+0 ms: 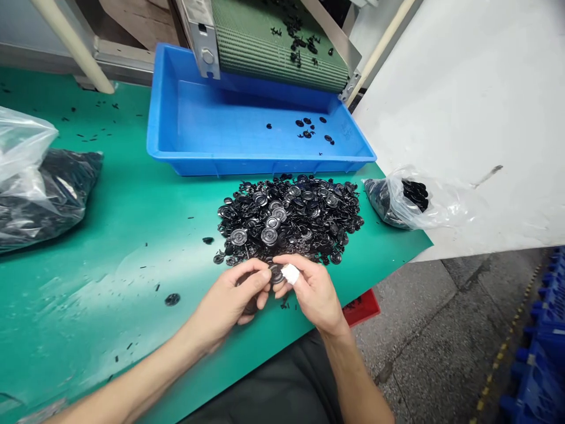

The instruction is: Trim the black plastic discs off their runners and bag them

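Note:
Between my two hands is a round black plastic disc [276, 274] with raised rings. My left hand [241, 288] is closed, pinching the disc's left side between thumb and forefinger; its curled fingers partly hide more dark round pieces. On the other side, my right hand [311, 285] grips the disc's right edge, its thumb wrapped in white tape [290, 274]. Just beyond the hands lies a heap of black plastic discs and small parts [291, 215] on the green table. A single black disc [172, 299] rests apart, left of my left hand.
A blue tray [265, 158] with several black pieces stands behind the heap, under a green conveyor belt [273, 53] carrying black parts. Plastic bags of black parts lie at left [48, 188] and right [388, 200]. A red bin [368, 307] sits below the table's edge.

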The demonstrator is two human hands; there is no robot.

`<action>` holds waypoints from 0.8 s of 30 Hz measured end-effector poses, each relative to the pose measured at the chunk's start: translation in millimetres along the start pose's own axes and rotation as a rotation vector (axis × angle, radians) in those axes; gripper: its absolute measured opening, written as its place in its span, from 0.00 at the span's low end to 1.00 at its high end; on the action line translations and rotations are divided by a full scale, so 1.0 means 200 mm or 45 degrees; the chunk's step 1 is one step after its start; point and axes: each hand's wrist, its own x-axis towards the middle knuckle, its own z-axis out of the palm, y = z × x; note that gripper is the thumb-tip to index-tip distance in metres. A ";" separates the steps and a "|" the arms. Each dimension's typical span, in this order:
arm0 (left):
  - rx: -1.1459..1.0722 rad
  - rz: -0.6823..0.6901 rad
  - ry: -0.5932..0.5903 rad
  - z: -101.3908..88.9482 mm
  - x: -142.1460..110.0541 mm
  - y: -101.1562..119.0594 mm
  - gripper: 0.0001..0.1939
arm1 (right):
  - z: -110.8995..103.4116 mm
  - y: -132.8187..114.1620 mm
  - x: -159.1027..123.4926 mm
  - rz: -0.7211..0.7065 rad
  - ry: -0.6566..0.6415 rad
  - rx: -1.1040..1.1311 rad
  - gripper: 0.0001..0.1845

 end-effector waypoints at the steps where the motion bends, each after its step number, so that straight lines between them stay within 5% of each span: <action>1: -0.048 -0.003 0.021 0.00 0.00 0.00 0.16 | 0.01 0.00 -0.01 -0.056 0.000 -0.081 0.18; 8: -0.128 -0.031 0.033 0.02 0.00 -0.01 0.18 | 0.06 0.00 -0.05 -0.273 0.183 -0.537 0.21; 16: 0.077 -0.014 -0.072 0.00 0.00 -0.04 0.23 | 0.04 -0.05 -0.10 -0.469 -0.075 -0.813 0.25; 24: -0.053 0.070 0.084 0.05 -0.03 -0.07 0.20 | 0.06 0.03 -0.07 -0.498 0.113 -0.472 0.18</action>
